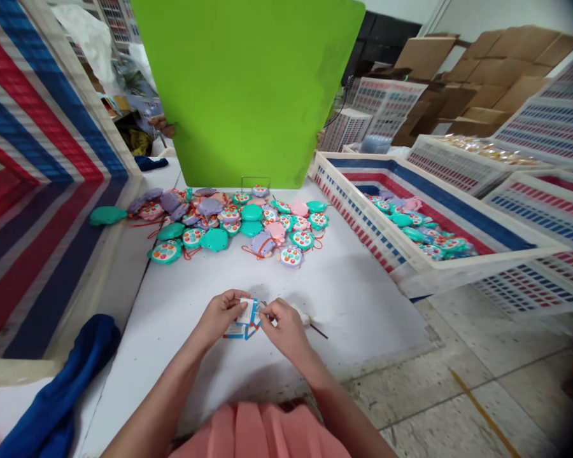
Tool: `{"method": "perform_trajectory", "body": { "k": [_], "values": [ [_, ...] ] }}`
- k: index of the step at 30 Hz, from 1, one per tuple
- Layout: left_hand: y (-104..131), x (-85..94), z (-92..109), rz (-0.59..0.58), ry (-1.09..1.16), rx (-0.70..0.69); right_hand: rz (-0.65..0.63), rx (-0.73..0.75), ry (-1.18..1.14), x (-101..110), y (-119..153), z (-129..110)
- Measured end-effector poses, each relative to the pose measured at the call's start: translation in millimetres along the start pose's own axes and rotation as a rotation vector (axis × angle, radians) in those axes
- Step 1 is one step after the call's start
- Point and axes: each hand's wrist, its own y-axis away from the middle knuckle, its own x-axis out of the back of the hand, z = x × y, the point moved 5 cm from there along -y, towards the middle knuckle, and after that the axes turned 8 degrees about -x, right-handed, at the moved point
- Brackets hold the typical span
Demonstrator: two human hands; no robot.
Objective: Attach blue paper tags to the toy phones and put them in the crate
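Observation:
My left hand (226,316) is closed on a small white card with blue and orange edges (249,312), held a little above the white table (344,299). Under it lie more cards of the same print (236,331). My right hand (282,323) is pinched at the card's right side; whatever its fingertips hold is too small to make out. Just right of that hand, a thin dark stick-like tool (319,331) with a pale end rests on the table. Farther back is a heap of green, purple and pink animal-shaped toys (214,240) with orange cords.
A bright green board (253,89) stands upright behind the toys, with another person's fingers (162,125) at its left edge. A white crate (363,245) of similar toys is at right. On the left are a striped-lined crate (62,254) and blue cloth (71,388).

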Motion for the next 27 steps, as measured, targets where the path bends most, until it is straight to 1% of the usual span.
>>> {"method": "perform_trajectory", "body": {
  "k": [6, 10, 15, 18, 20, 21, 24, 27],
  "values": [
    [0.3, -1.9, 4.2, 0.027, 0.034, -0.012, 0.075, 0.016, 0.087, -1.7, 1.9, -0.1],
    [-0.9, -2.9, 2.9, 0.036, 0.045, -0.026, 0.119, 0.025, 0.210, -2.1, 4.1, -4.1],
    [-2.7, -4.5, -1.9, 0.033, 0.055, -0.075, 0.121, 0.024, 0.372, -1.3, 6.3, -16.0],
    [-1.8, -7.2, -1.8, 0.028, 0.052, -0.085, 0.111, 0.006, 0.403, -1.5, 4.7, -20.4],
    [-0.2, -8.6, 1.9, 0.028, 0.041, -0.103, 0.117, -0.013, 0.342, -1.2, 1.7, -19.4],
    [0.8, -8.8, 4.4, 0.029, 0.032, -0.110, 0.123, -0.024, 0.275, -0.8, -0.2, -17.7],
    [4.3, -8.0, 12.5, 0.036, 0.006, -0.133, 0.100, -0.054, -0.056, -0.8, -5.6, -10.4],
    [7.0, -8.2, 21.4, 0.028, -0.012, -0.224, 0.029, -0.106, -0.391, -4.4, -7.3, -4.7]
  ]
}}
